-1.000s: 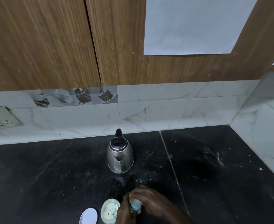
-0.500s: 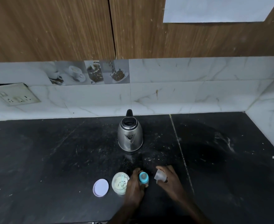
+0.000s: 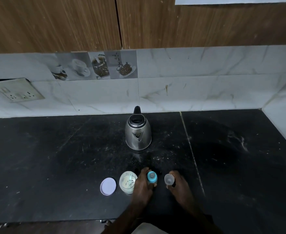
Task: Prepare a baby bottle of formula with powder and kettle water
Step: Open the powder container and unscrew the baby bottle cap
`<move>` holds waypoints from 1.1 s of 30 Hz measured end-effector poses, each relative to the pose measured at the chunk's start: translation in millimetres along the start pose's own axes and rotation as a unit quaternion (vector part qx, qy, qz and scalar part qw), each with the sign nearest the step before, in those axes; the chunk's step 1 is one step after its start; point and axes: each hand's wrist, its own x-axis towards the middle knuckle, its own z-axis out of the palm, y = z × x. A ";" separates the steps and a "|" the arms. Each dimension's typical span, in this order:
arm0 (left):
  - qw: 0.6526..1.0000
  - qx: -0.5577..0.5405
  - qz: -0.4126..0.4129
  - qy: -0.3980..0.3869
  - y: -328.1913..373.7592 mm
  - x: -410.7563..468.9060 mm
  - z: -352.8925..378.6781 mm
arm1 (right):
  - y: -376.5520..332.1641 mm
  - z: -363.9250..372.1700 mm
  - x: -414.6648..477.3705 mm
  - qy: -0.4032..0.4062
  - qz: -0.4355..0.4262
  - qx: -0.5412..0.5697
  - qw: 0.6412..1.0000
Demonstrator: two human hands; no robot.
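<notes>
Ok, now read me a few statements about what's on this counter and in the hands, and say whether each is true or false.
1. The left hand has its grip on the baby bottle. True.
2. The right hand holds the kettle. False: it holds a clear cap, and the kettle stands untouched farther back.
3. The powder jar is open, with its lid lying on the counter to its left. True.
4. The blue top is off the baby bottle. False: it sits on the baby bottle.
5. The kettle stands between the two hands. False: it stands behind them, near the wall.
</notes>
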 end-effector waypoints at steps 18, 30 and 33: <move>0.998 -0.028 0.054 0.010 -1.5 -5.6 -0.8 | -84.3 26.3 -17.2 0.044 -0.169 -0.180 0.968; 0.996 -0.006 0.088 -0.001 -11.7 0.4 3.4 | -93.7 8.9 8.3 -0.061 -0.218 -0.315 0.922; 0.995 -0.007 0.095 0.006 -14.0 -1.1 4.6 | -89.0 5.9 17.8 -0.119 -0.235 -0.303 0.916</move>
